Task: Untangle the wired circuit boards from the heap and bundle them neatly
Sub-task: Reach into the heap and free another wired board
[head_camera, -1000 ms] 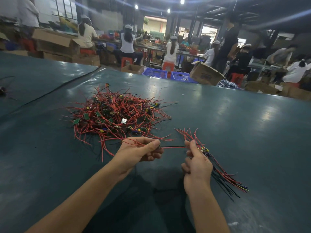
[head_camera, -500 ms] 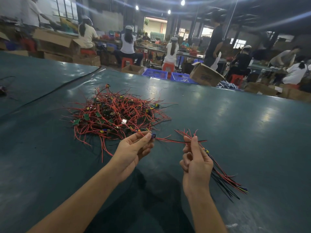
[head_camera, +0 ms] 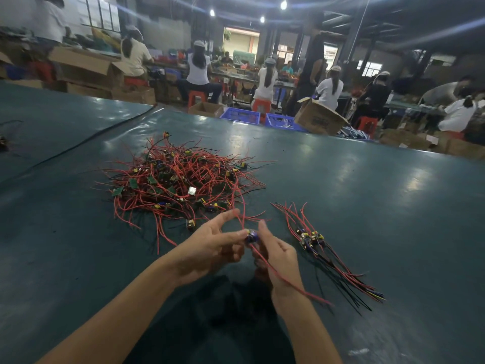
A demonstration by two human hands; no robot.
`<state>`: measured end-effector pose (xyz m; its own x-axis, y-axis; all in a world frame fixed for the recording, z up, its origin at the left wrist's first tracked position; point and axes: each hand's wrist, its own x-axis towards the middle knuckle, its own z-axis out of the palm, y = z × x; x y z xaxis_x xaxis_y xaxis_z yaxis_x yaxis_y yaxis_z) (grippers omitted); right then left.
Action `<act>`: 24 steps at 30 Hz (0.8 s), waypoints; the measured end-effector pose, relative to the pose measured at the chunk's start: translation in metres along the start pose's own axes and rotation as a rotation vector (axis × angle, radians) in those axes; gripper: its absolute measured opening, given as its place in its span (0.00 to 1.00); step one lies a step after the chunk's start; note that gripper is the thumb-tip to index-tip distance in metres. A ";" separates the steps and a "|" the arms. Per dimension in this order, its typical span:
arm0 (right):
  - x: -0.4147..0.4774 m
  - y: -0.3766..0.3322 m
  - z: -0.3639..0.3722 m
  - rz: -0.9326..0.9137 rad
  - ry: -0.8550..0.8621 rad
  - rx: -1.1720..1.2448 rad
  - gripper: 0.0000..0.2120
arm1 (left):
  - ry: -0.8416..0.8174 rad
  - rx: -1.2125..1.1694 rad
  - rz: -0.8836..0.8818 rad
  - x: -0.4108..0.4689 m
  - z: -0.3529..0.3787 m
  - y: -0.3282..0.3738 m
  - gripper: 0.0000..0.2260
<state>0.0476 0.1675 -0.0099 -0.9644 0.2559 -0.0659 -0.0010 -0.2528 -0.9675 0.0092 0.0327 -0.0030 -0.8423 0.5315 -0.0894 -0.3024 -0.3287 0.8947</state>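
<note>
Red wire made up most of the heap (head_camera: 178, 185), a tangle with small green boards caught in it, lying on the dark teal table (head_camera: 367, 206) just beyond your hands. Your left hand (head_camera: 210, 249) pinched a single circuit board (head_camera: 250, 236) with its thumb, the index finger lifted against a red strand that rose from it. Your right hand (head_camera: 279, 256) gripped the same circuit board from the other side, fingers curled, and one red lead (head_camera: 316, 298) trailed down across that wrist. You held it between the heap and the sorted bundle (head_camera: 313, 239), which lay just right of your right hand, boards together and red and black leads fanned toward you. Past the far edge, people sat on red stools (head_camera: 262, 105) among cardboard boxes (head_camera: 319, 119) and blue crates (head_camera: 242, 116).
</note>
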 end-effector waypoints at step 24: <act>-0.006 0.003 -0.001 -0.099 0.162 0.091 0.08 | -0.003 0.472 0.170 -0.003 0.008 -0.019 0.12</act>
<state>0.0533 0.1667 -0.0128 -0.9033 0.4286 -0.0169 -0.1250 -0.3006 -0.9455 0.0214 0.0439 -0.0159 -0.8609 0.5031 0.0757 0.0746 -0.0224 0.9970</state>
